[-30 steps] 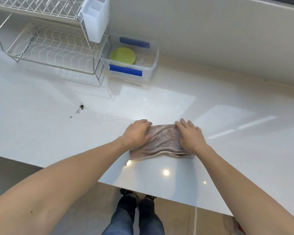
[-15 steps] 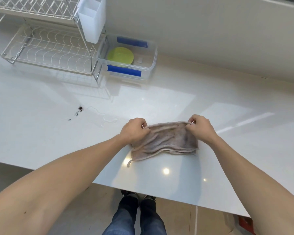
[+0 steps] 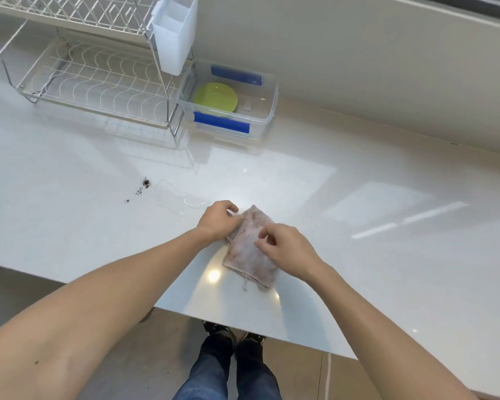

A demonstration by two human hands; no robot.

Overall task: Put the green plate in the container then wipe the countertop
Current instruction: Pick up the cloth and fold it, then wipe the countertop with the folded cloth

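Observation:
The green plate [image 3: 215, 97] lies flat inside a clear plastic container [image 3: 264, 114] with blue clips at the back of the white countertop [image 3: 358, 255]. A stained pinkish cloth [image 3: 250, 252] lies folded narrow on the countertop near its front edge. My left hand [image 3: 218, 219] pinches the cloth's far left edge. My right hand [image 3: 286, 249] rests on the cloth's right side, fingers curled on the fabric. Dark crumbs [image 3: 145, 184] and a small water spill [image 3: 176, 200] sit left of the cloth.
A wire dish rack [image 3: 98, 79] with a white cutlery holder [image 3: 173, 33] stands at the back left, touching the container. The wall runs along the back. The counter's front edge is just below the cloth, with my legs and shoes beneath it.
The cloth was spread wide under both hands, then pinched at its far corners. Now it is folded over into a narrower shape and my right hand has moved left onto it.

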